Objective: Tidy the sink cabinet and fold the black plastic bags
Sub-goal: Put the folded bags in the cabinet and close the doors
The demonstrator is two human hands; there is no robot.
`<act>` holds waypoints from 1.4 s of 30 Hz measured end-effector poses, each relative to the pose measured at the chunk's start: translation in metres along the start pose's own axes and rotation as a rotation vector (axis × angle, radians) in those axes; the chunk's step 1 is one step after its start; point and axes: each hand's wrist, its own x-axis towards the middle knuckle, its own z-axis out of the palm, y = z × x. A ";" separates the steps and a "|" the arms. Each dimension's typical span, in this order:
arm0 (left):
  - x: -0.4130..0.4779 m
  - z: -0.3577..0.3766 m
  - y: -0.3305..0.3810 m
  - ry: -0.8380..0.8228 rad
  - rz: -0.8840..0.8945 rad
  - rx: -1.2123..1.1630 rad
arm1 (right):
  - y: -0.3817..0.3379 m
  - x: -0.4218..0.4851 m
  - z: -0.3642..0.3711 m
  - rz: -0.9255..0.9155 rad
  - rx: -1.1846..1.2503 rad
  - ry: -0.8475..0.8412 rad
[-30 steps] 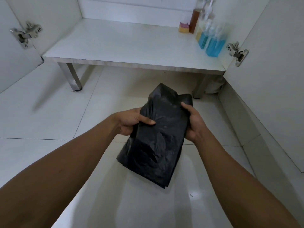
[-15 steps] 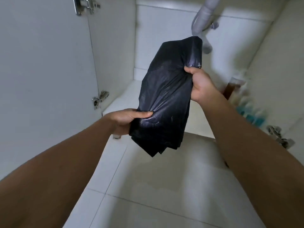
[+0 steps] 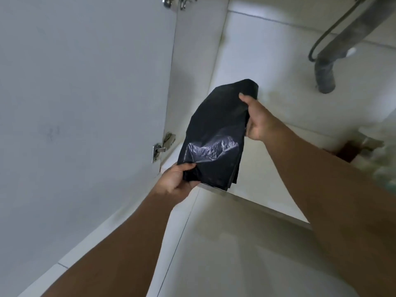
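Inside the cabinet (image 3: 235, 50), both hands (image 3: 174, 179) (image 3: 258, 121) grip bag (image 3: 216, 129).

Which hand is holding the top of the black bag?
The right hand, the higher one, pinches the black bag at its top; the left hand grips its bottom corner.

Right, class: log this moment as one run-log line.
stage: folded black bag held up | left hand: grips lower corner | right hand: grips upper edge
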 end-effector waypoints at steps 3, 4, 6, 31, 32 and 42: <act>0.012 0.003 0.001 0.116 0.004 -0.020 | 0.028 0.003 0.005 0.149 -0.249 -0.056; 0.013 0.005 0.002 0.138 0.007 -0.010 | 0.041 0.001 0.006 0.190 -0.319 -0.079; 0.012 0.010 0.004 0.185 0.033 0.039 | 0.067 -0.005 0.007 0.206 -0.472 -0.108; -0.006 -0.033 -0.004 0.580 0.607 1.528 | 0.172 -0.037 0.035 -0.367 -1.138 0.069; -0.009 -0.034 -0.007 0.573 0.699 1.570 | 0.170 -0.036 0.037 -0.355 -1.146 0.062; -0.013 -0.038 -0.002 0.301 0.417 1.964 | 0.181 -0.056 0.027 -0.460 -1.222 -0.029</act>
